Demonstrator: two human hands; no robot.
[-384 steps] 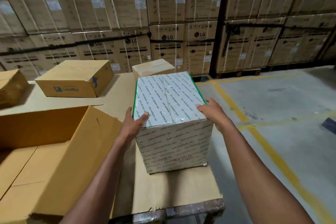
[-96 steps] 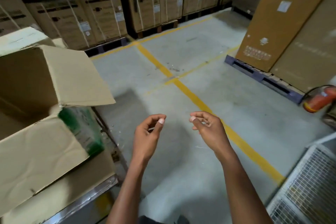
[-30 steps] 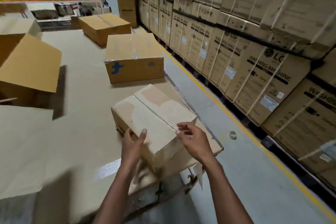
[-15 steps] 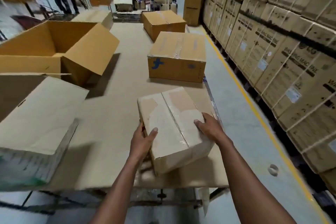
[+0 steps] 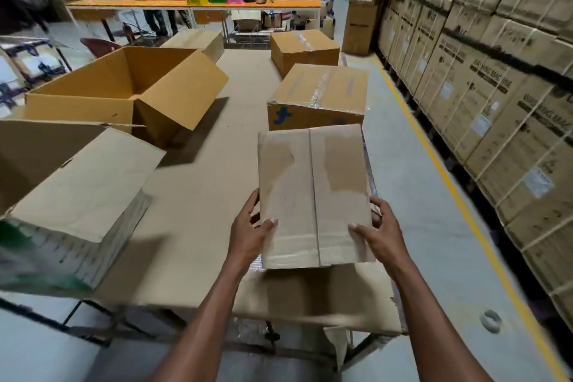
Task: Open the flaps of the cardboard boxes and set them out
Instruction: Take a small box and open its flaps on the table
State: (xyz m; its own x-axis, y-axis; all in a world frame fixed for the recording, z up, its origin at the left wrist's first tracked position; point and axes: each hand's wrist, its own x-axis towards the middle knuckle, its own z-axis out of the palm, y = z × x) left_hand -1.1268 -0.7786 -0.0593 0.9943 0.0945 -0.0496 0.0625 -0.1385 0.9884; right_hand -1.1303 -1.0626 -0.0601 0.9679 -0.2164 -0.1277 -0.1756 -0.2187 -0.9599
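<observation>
The closed cardboard box (image 5: 314, 195) sits at the near right end of the worktable (image 5: 198, 195), close to its right edge, with both top flaps down and a taped centre seam (image 5: 313, 195) running away from the viewer. The left hand (image 5: 248, 236) clasps the near left side of the box, thumb over the top face; the right hand (image 5: 379, 234) clasps the near right side, thumb likewise resting on top. Both hands are closed on the box, and neither is yet at the seam. The step in hand is judged to be positioning or squaring this box before opening; the flaps are not yet lifted. The next move calls for freeing the tape along the seam, then folding each flap outward to its own side. Directly behind the held box, and touching or nearly touching it, stands a sealed box with a blue mark (image 5: 317, 96); a third sealed box (image 5: 305, 49) lies farther back. To the left, an opened box (image 5: 124, 87) stands with its flaps spread, and another open carton (image 5: 71, 186) occupies the near left corner. Clearance on the right is limited: a flap folded that way will overhang the table edge. Stacked appliance cartons (image 5: 483, 71) line the aisle on the right, well apart.
</observation>
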